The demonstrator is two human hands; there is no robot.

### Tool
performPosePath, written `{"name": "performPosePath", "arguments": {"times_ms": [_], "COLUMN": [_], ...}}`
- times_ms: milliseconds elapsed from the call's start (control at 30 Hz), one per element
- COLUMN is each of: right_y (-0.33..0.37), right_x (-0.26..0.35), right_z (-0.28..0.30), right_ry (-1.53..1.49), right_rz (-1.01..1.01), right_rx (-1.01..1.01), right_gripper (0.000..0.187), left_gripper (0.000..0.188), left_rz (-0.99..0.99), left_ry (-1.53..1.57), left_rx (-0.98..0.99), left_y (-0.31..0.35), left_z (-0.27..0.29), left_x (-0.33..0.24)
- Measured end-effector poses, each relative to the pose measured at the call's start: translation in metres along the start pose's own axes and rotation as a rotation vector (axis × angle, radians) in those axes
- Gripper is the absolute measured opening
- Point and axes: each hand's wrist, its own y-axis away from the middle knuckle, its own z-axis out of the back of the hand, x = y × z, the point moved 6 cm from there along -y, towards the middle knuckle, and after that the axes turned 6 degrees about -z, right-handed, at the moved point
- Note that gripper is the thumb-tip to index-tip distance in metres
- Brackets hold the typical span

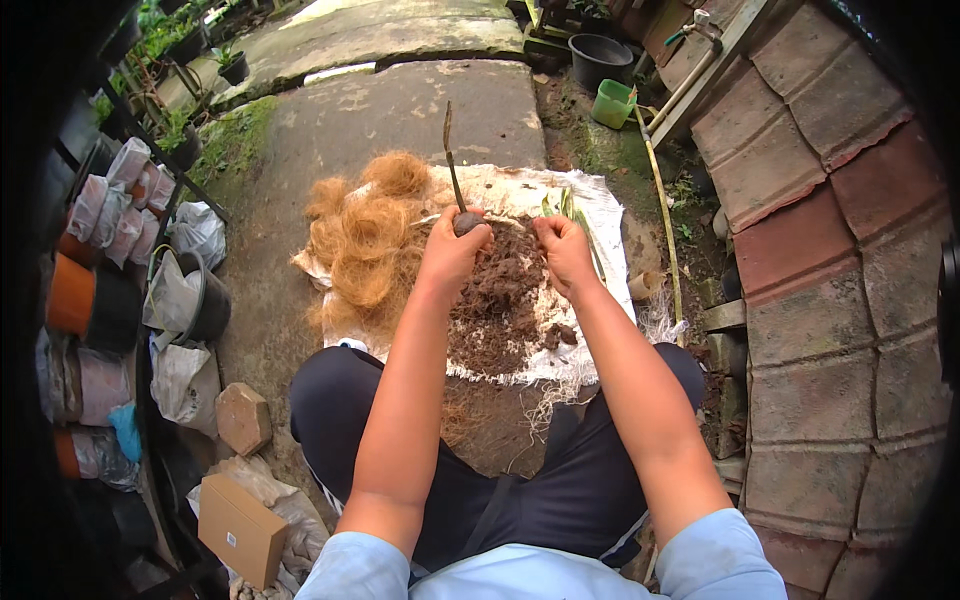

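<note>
Wrapped round a dark round clump (pixel 467 223), my left hand (pixel 447 262) is closed above the soil heap. A thin brown plant stem (pixel 455 170) rises from that clump, leaning slightly left. My right hand (pixel 566 258) has its fingers pinched together at the heap's right side; what they hold, if anything, I cannot make out. Dark crumbly soil (pixel 495 300) lies between the hands on a white woven sack (pixel 610 225). Orange-brown fibre (pixel 365 250) is piled left of my left hand. Long green leaves (pixel 568 205) lie just beyond my right hand.
Pale stringy roots (pixel 545 405) lie at the sack's near edge. A rack of bagged pots (pixel 115 210) and a cardboard box (pixel 240 530) stand on the left. Rightward are stacked tiles (pixel 810 350), a yellowish pipe (pixel 662 200), a green container (pixel 612 104) and a black basin (pixel 600 60).
</note>
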Motion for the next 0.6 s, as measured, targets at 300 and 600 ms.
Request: {"name": "performPosePath", "arguments": {"times_ms": [300, 600], "right_y": [0.051, 0.041], "right_x": [0.085, 0.095], "right_z": [-0.036, -0.060], "right_ry": [-0.099, -0.062], "right_rz": [0.257, 0.307], "right_rx": [0.103, 0.126], "right_gripper": [0.022, 0.017], "left_gripper": [0.042, 0.071], "left_rz": [-0.074, -0.063], "left_ry": [0.497, 0.383], "left_rx": [0.252, 0.275], "left_y": [-0.003, -0.002], "left_z": [-0.021, -0.062], "left_x": [-0.004, -0.013]}}
